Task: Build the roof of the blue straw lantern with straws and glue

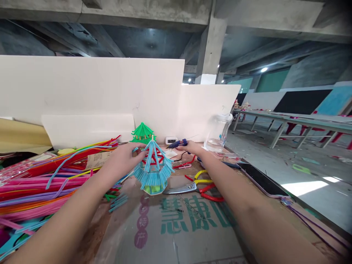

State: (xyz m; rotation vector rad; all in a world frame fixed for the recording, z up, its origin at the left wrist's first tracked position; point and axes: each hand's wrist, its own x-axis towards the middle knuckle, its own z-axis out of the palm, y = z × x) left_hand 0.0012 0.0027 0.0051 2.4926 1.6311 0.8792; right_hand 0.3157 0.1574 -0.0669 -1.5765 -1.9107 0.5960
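Note:
A small model pavilion (153,172) with a blue pipe-cleaner roof and red bars inside stands on the cardboard. My left hand (125,157) is closed at its upper left side, thumb and fingers against the frame; a short bit of blue shows by the fingers. Farther back on the right, my right hand (191,147) grips a dark blue glue gun (178,143), its nozzle pointing left towards the pavilion. Behind the blue model is a green pavilion roof (142,132). Scissors with yellow handles (203,176) and red-handled pliers (211,193) lie between my forearms.
Many coloured pipe cleaners (41,183) are heaped on the left. A small digital clock (171,140) and a clear plastic jug (218,134) stand before the white boards (90,88). A phone (262,179) lies at the right table edge. Cut blue pieces (118,202) lie near the model.

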